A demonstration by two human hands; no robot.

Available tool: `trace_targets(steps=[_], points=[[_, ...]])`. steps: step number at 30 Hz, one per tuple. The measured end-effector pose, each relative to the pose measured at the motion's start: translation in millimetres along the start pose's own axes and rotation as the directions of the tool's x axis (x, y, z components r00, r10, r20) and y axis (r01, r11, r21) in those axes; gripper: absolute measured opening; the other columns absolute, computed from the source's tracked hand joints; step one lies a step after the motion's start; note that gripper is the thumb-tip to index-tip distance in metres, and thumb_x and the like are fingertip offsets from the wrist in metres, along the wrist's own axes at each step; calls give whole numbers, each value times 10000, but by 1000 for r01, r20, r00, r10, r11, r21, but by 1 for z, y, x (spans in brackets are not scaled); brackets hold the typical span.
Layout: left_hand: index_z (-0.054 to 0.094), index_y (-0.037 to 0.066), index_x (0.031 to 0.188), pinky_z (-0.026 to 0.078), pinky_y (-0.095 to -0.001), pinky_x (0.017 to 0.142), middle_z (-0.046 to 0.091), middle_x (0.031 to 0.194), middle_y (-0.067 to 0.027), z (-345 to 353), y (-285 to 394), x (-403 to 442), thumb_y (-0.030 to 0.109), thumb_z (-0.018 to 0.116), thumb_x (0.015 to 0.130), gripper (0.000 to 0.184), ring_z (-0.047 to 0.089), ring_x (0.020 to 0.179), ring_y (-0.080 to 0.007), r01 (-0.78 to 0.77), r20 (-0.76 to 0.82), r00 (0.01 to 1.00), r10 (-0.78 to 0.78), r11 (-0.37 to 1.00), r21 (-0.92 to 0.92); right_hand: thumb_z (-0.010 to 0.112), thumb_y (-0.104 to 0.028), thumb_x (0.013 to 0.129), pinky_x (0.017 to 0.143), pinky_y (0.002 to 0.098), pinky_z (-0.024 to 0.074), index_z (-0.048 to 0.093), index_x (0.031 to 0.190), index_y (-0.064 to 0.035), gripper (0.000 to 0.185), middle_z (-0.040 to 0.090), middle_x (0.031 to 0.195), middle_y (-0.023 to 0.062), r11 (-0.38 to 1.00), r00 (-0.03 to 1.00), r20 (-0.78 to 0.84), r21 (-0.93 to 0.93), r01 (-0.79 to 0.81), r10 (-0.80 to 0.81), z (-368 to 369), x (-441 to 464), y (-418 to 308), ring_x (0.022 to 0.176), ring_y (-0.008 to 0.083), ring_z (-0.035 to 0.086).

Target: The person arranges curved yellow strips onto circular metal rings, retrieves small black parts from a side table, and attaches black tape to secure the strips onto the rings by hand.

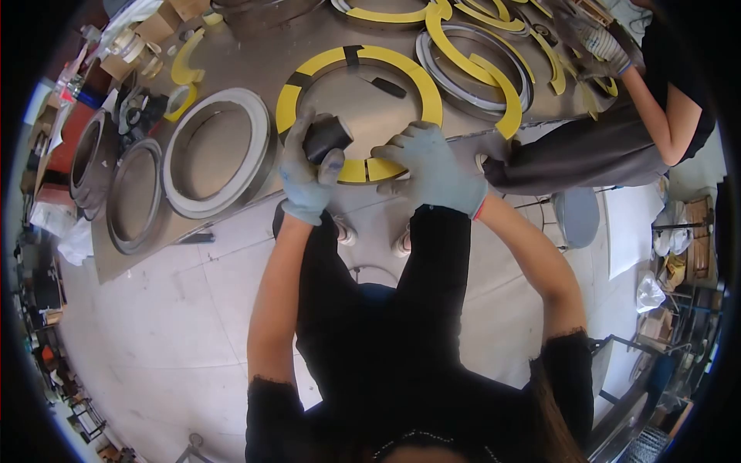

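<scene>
My left hand (306, 174), in a pale work glove, is closed around a black roll of tape (328, 139) at the near left side of a flat yellow ring (421, 81). Black tape strips cross the ring at its top and upper left, and a thin dark seam shows at its near edge. Gloved too, my right hand (440, 166) grips the ring's near right part, fingers over it and thumb by the outer edge. Inside the ring lies a dark, flat-handled tool (388, 86), perhaps a cutter.
Left on the metal table (208, 158) stand a white-faced ring (258, 116) and grey metal rings (158, 197). Yellow curved pieces (509, 116) lie over another metal ring (529, 89) at right. A co-worker's gloved hand (606, 48) is at the far right, near a round stool (577, 217).
</scene>
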State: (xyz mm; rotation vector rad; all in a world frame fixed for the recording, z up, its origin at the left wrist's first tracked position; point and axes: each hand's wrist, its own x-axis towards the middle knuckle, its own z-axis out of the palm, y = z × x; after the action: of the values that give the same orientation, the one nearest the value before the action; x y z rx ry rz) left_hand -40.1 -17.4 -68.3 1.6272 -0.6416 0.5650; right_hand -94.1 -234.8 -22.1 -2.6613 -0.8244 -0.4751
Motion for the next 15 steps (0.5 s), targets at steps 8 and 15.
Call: trace_targets(steps=[8, 15], points=[[481, 72, 1389, 558, -351, 799, 687, 1078, -166, -1, -9, 1, 428, 737, 849, 696, 705, 896, -299, -141, 126, 983, 134, 989, 54, 787, -388, 690, 800, 374, 392, 727, 1033, -144, 425, 649, 862, 0, 996, 987, 148, -70, -59, 69, -1, 7, -15, 884, 208, 579], [456, 77, 1410, 553, -364, 826, 683, 1109, -163, -8, -17, -4, 363, 790, 801, 752, 696, 931, -317, -63, 213, 975, 69, 997, -39, 804, -359, 674, 815, 380, 389, 717, 1042, -138, 438, 645, 898, 3, 993, 988, 123, 54, -101, 94, 2, 4, -13, 928, 215, 567]])
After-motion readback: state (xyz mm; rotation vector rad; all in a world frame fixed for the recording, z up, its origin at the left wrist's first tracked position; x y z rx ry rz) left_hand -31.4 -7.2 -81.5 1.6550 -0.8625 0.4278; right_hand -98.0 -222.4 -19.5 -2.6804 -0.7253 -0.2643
